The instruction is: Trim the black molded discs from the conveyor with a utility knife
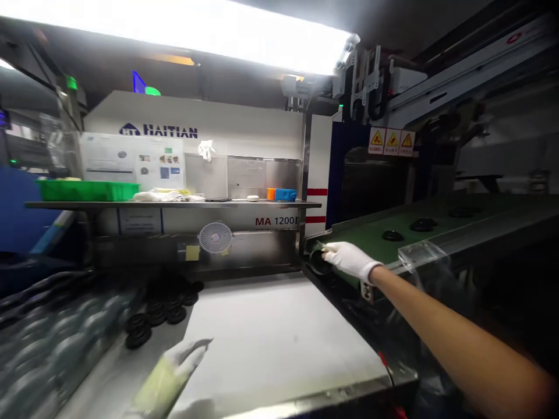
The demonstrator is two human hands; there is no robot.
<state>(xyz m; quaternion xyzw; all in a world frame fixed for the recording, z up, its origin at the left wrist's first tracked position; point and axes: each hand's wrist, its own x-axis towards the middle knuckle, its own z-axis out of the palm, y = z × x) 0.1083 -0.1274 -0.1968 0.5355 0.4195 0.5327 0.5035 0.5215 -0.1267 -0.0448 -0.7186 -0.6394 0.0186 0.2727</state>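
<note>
My right hand, in a white glove, reaches out to the lower end of the green conveyor belt and closes on a black round part at the belt's edge. My left hand, also gloved and blurred by motion, lies low over the white work table with its fingers stretched out and nothing in it. A pile of black round parts sits on the table's left side, a little beyond my left hand.
More black parts ride the belt further up. A clear plastic guard stands beside my forearm. A steel shelf carries a green tray, and a small white fan hangs below. Shiny packed items fill the left.
</note>
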